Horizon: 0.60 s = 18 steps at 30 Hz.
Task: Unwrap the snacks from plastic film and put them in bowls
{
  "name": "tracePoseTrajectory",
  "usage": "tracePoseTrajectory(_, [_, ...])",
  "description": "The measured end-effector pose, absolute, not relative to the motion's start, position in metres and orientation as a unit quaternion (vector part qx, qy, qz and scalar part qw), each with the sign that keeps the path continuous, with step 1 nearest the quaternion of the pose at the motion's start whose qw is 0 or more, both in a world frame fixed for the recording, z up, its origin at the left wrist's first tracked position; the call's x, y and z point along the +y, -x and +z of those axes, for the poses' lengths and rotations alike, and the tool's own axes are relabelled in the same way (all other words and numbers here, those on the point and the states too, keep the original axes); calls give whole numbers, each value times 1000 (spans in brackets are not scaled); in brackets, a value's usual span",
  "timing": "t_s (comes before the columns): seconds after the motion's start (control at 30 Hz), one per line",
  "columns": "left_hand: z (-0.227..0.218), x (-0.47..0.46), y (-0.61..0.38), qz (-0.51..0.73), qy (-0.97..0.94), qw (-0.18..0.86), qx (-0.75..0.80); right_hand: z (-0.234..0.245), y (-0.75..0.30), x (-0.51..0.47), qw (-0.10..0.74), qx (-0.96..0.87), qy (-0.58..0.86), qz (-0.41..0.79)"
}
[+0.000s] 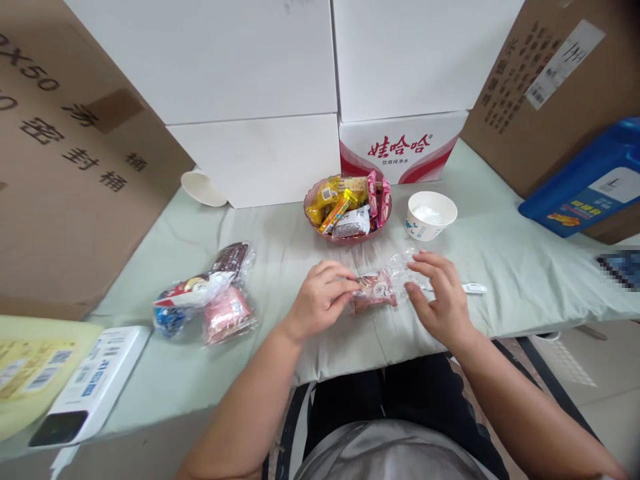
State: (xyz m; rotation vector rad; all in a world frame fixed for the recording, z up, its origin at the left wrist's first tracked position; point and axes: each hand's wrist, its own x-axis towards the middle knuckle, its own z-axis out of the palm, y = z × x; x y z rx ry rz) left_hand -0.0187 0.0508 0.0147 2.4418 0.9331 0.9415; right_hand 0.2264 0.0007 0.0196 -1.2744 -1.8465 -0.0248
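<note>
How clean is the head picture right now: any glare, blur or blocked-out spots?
Head view: soft, even light; glints on the clear wrapper by the right hand muddy its outline; small print on the pink packet at the left hand is too soft to read; a pixelated patch at the right edge.

The snack packet (pixel 379 288) is small and pink, with darker reddish brown patches and a pale printed mark toward its right end. It lies on its side, its length running roughly left to right, on the pale green cloth (pixel 390 343), near the front edge. Just beyond its right end sits the clear plastic (pixel 400 268), see-through, crumpled and shiny; whether the two are joined is unclear.
</note>
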Motion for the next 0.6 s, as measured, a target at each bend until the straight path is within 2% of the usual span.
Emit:
tracePoseTrajectory(0.13, [29, 34, 14, 170, -900, 369, 160, 37, -208, -7, 271, -879, 393, 12])
tracePoseTrajectory(0.2, [28, 30, 12, 110, -894, 406, 152, 38, -206, -12, 198, -912, 358, 33])
tracePoseTrajectory(0.27, [23, 31, 11, 120, -898, 359, 225, 33, -209, -18, 125, -907, 400, 44])
tracePoseTrajectory(0.4, [13, 38, 12, 181, -867, 199, 419, 16, -224, -27, -30, -815, 577, 31])
tracePoseTrajectory(0.5, [7, 41, 11, 124, -847, 179, 486, 10, -230, -28, -52, -759, 648, 22])
tracePoseTrajectory(0.6, [2, 42, 7, 93, -837, 215, 495, 10, -226, -20, 34, -775, 631, 13])
